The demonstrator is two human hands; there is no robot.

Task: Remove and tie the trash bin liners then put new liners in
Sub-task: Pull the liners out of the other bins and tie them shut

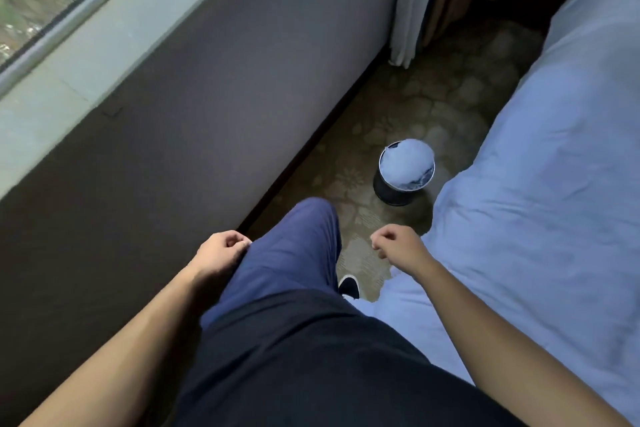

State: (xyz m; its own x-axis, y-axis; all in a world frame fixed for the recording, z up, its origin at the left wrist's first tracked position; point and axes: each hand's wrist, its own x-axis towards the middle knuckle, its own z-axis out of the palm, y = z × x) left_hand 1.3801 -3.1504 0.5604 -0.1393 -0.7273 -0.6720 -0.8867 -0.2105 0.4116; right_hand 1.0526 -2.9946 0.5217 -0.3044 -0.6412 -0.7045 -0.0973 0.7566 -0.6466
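- Right of centre in the frame, the trash bin [389,192] stands on the patterned carpet [433,97], between the grey wall [242,80] and the bed [554,166], well apart from both hands.
- A pale crumpled mass [407,163] fills its mouth. Whether that is the liner bunched up or rubbish inside it, I cannot tell.
- The step in hand looks like the approach. It is best to close in, crouch over the bin and find the liner's edge all round the rim before lifting, so the load comes out upright and nothing spills.
- Lower centre, the left hand [223,248] has its fingers [239,243] loosely curled and holds nothing, just beside the blue trouser leg [294,253].
- Just right of it, the right hand [394,243] is also loosely curled and empty, hanging over the carpet near the bed's edge.
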